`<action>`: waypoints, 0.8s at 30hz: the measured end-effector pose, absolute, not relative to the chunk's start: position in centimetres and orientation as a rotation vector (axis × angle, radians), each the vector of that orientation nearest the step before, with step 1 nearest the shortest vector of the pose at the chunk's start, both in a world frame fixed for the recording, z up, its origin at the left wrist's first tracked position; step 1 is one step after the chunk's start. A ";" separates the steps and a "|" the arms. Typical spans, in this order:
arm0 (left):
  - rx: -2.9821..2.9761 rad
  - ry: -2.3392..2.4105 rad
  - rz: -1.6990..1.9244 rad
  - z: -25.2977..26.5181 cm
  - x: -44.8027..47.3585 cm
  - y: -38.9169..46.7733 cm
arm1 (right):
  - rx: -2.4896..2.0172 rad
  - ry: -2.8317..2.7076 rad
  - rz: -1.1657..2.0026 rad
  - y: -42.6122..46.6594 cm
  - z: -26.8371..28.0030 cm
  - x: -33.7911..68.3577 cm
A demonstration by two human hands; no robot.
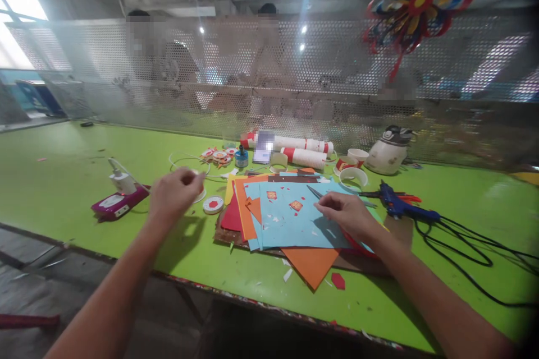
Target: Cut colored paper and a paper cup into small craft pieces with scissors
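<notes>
My left hand (174, 193) is held over the green table, fingers pinched together; whatever is between them cannot be made out. Just beyond its fingertips a white round piece (199, 196) shows, partly covered by the hand. A white disc with a red centre (213, 205) lies to the right of it. My right hand (347, 213) is closed on scissors (314, 192), their dark pointed blades aimed up and left and a red handle below the palm. Under them is a light blue sheet (290, 230) with two small red-and-gold squares (296, 206) and paper scraps.
Orange (314, 269) and red sheets lie beneath the blue one. A blue glue gun (408, 210) with black cables is at right, a purple power strip (118, 202) at left. Behind stand an ink bottle (241, 157), paper rolls (305, 157) and a penguin-shaped container (388, 151). People sit beyond the mesh screen.
</notes>
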State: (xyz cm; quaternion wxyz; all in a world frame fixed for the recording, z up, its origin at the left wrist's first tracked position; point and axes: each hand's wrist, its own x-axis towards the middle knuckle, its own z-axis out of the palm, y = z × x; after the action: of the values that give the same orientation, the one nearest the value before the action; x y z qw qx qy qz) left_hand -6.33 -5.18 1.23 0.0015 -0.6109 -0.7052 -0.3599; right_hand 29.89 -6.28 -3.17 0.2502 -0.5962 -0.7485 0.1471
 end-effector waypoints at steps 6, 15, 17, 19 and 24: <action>-1.889 -2.369 -0.916 0.2 -12.0 -2.3 | -1.678 -2.078 0.377 -4.7 -3.3 29.9; -2.230 -2.254 -0.634 -0.7 -11.7 1.2 | -1.778 -2.184 0.252 1.6 -2.7 27.9; -2.231 -2.244 -0.641 -1.0 -11.7 1.2 | -1.813 -2.176 0.209 2.8 -2.9 27.7; -2.233 -2.224 -0.668 -1.2 -11.7 1.0 | -1.839 -2.173 0.176 3.8 -3.2 27.6; -2.196 -2.202 -0.763 -0.8 -11.4 0.0 | -1.878 -2.190 0.121 4.5 -4.1 27.2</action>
State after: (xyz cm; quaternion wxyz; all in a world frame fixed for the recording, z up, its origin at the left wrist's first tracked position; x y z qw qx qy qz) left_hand -11.36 0.03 -0.82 -0.0302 -0.6856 -0.6873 -0.2382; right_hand 27.22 4.46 -4.15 0.1266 -0.6452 -0.7523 0.0416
